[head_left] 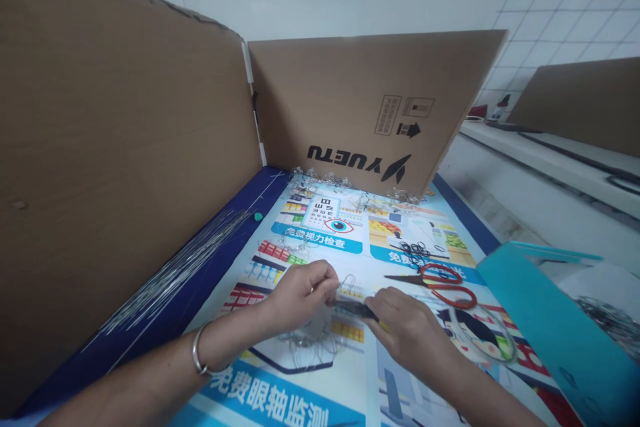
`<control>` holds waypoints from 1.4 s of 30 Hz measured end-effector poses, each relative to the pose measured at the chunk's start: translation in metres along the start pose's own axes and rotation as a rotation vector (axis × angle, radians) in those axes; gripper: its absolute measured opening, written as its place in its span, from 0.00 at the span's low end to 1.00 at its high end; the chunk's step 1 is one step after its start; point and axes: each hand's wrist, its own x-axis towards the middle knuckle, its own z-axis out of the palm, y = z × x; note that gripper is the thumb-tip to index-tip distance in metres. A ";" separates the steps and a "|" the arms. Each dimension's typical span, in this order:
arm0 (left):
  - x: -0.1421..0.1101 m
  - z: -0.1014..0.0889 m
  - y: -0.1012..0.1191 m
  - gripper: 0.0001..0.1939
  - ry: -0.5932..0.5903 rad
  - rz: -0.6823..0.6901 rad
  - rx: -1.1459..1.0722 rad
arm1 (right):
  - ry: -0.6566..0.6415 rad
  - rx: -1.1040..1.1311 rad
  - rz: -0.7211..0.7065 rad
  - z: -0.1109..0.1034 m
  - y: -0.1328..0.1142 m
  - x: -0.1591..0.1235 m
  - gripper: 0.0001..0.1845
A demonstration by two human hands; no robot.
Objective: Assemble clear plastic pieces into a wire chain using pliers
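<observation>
Holding: bent wire [349, 277] at the left hand [303, 290], pliers [355, 309] in the right hand [407, 323]; all places given relative to the scissors [426, 280].
Left hand: left of scissors, thumb and fingertips pinching the bent wire, rounded end sticking up beside them; silver bracelet [196, 353] on the wrist.
Right hand: just nearside of scissors, fingers wrapped round the pliers' handles.
Pliers: left of and a bit nearside of scissors, dark nose pointing at the left fingertips; can't tell if it bites the wire.
Scissors: red handles, lying on printed sheet [371, 360], dark blades pointing left.
Black loops: small pile [417, 250] just beyond scissors.
Wire pieces: loose heap [313, 340] left and nearside of scissors, under the left hand; more thin pieces [390, 203] well beyond scissors, along foot of the YUETU cardboard [380, 80], print upside down.
Straight wires: long bundle [185, 267] far left of scissors, on the dark blue strip by the left cardboard [125, 113]; green blob [258, 217] near the far end.
Clear ring: nearside right of scissors [510, 327], partly behind right forearm.
Teal box: right of scissors [555, 320], metal pieces [607, 317] inside.
</observation>
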 end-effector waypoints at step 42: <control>0.005 0.018 -0.009 0.11 0.003 -0.452 -0.579 | 0.172 -0.540 -0.354 -0.016 -0.017 0.003 0.13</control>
